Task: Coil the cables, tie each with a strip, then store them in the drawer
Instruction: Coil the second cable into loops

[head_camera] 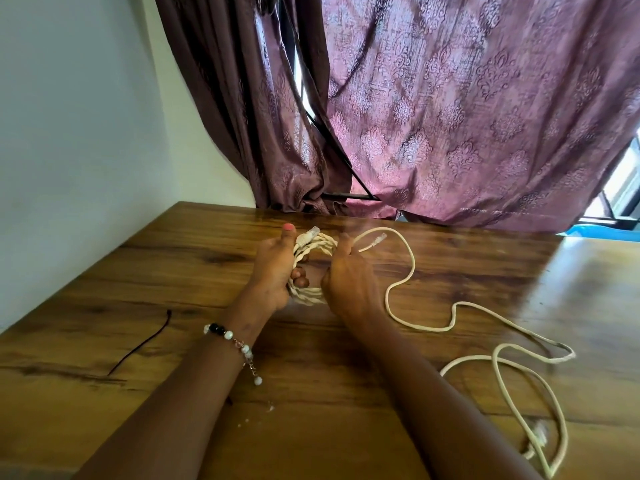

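A cream network cable is wound into a small coil [313,249] held above the wooden table [173,271]. My left hand [273,271] grips the coil's left side, thumb up beside a clear plug [311,233]. My right hand [346,282] closes on the coil's right side. A second cream cable [412,268] lies loose on the table to the right, its plug end [375,241] raised next to my right thumb; whether my right hand also holds it I cannot tell. A thin dark strip [138,344] lies at the table's left.
The loose cable winds in loops toward the table's front right corner [519,386], where another plug [540,433] lies. Purple curtains [450,116] hang behind the table's far edge. A white wall [69,133] borders the left side.
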